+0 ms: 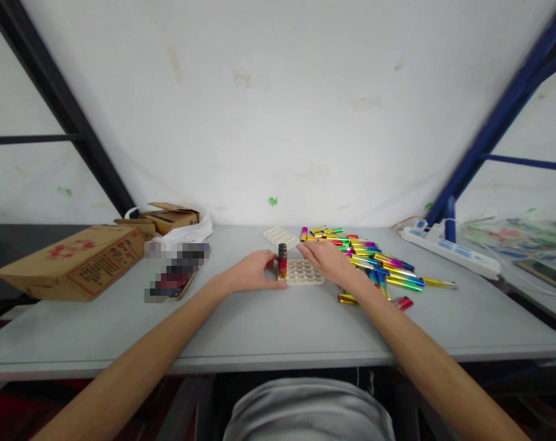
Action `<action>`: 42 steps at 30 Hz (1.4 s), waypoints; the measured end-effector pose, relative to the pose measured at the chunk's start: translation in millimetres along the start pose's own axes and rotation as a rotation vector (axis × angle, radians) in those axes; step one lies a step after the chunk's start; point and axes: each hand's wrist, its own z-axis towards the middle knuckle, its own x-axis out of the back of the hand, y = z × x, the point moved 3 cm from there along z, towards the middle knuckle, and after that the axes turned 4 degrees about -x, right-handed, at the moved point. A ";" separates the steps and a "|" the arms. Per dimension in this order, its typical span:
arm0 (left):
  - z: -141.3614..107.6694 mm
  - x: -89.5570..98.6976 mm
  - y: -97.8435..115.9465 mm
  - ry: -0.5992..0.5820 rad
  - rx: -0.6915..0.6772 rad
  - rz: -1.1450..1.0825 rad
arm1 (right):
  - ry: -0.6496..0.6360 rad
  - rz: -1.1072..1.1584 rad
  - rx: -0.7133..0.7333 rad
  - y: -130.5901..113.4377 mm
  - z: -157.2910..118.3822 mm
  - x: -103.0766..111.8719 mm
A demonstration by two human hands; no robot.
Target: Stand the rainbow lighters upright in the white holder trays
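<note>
A white tray (304, 273) with rows of round holes lies flat on the table in front of me. Along its left end stand several upright lighters (282, 262) with dark tops and red-to-gold bodies, one behind another. My left hand (256, 271) is curled around that end, thumb at the near corner and fingers on the far side, partly hidden by the lighters. Above the tray's right part reaches my right hand (321, 258), fingers stretched out toward the left. No object shows in it, though the underside of its fingers is hidden. Shiny multicoloured lighters (374, 260) lie heaped beside it.
A second white tray (280, 236) lies behind, near the wall. On the left are a cardboard box (76, 257), a smaller open box (172, 217), a white plastic bag (190, 231) and a partly blurred phone-like object (179, 272). A white power strip (450, 250) lies at right.
</note>
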 end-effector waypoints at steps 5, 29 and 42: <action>-0.4 3.8 1.9 -0.006 0.017 0.049 | 0.029 -0.077 -0.128 45.0 3.8 3.5; -0.9 3.4 1.2 -0.032 -0.007 0.041 | -0.203 -0.252 -0.342 55.2 80.7 -11.4; -0.6 2.0 -0.3 -0.033 -0.018 0.045 | -0.145 0.021 -0.452 58.9 124.1 -24.9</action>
